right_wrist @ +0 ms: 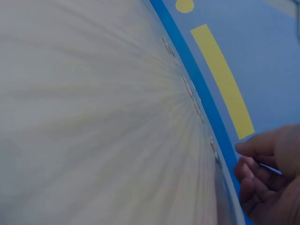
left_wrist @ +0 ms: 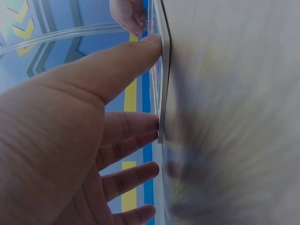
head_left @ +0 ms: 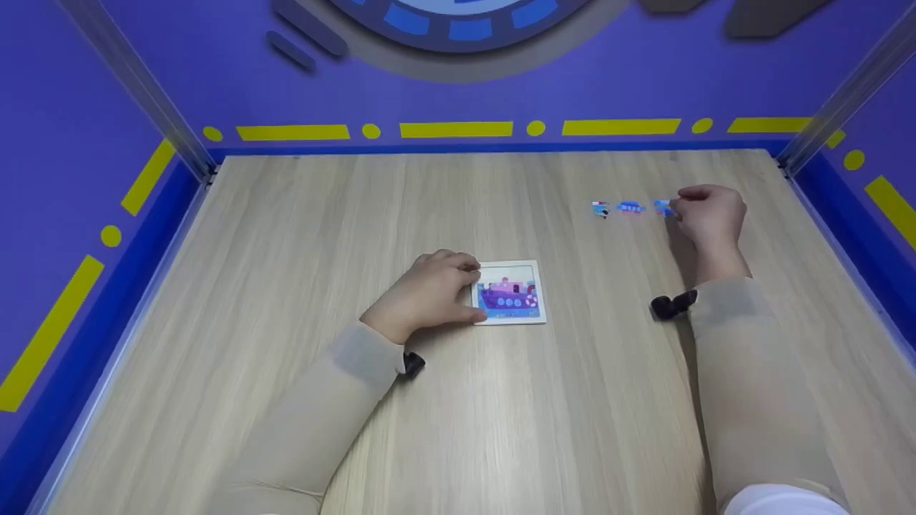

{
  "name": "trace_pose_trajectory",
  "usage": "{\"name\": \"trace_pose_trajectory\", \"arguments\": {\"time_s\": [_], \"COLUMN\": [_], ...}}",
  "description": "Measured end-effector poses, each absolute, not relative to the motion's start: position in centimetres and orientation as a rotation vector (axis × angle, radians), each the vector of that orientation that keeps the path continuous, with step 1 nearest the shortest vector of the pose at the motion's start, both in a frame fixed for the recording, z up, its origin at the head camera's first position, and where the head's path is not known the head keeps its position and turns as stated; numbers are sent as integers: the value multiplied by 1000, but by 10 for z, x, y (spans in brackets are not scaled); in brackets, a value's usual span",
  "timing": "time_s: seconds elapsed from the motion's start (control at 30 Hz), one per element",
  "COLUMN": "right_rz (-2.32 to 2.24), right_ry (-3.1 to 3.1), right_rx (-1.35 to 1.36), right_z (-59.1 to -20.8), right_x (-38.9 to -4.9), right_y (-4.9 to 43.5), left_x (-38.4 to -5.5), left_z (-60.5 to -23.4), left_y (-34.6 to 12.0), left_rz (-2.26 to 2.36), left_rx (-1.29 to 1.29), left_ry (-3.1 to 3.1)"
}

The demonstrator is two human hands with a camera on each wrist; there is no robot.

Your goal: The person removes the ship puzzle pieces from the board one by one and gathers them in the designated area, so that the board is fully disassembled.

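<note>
A small square picture puzzle [head_left: 508,295] with a white frame and a pink and purple ship lies mid-table. My left hand [head_left: 436,295] is at its left side, thumb on the lower left corner and fingertips at the upper left edge. In the left wrist view the fingers [left_wrist: 129,126] are fairly straight and the thumb touches the frame's edge. At the back right, my right hand [head_left: 712,214] hovers by a blue puzzle piece [head_left: 663,207], which it partly covers. The right wrist view shows its fingers [right_wrist: 262,143] loosely bent, with nothing visible between them.
Left of the right hand lie another blue puzzle piece [head_left: 630,207] and a multicoloured piece [head_left: 600,209]. Blue-purple walls [head_left: 458,100] with yellow marks enclose the wooden table [head_left: 286,229] at the back and sides.
</note>
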State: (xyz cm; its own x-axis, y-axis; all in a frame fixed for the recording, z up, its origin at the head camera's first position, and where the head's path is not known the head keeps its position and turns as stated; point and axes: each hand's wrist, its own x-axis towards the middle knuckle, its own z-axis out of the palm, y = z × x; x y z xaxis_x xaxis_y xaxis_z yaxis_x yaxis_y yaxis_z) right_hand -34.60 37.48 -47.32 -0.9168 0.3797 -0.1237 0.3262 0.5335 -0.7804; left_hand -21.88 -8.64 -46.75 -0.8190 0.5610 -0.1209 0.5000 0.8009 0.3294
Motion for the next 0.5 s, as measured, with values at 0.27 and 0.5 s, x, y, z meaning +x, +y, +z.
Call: {"name": "trace_pose_trajectory", "arguments": {"time_s": [0.27,0.5], "right_rz": [1553,1619], "right_ry": [-2630,-2692], "right_rx": [-455,-157], "right_z": [-464,-452], "right_x": [-338,-322], "right_y": [334,282], "left_x": [-220,-219], "left_z": [-467,-467], "left_y": [-87,-87], "left_rz": [433,451], "left_rx": [796,796], "left_ry": [2777,2777]}}
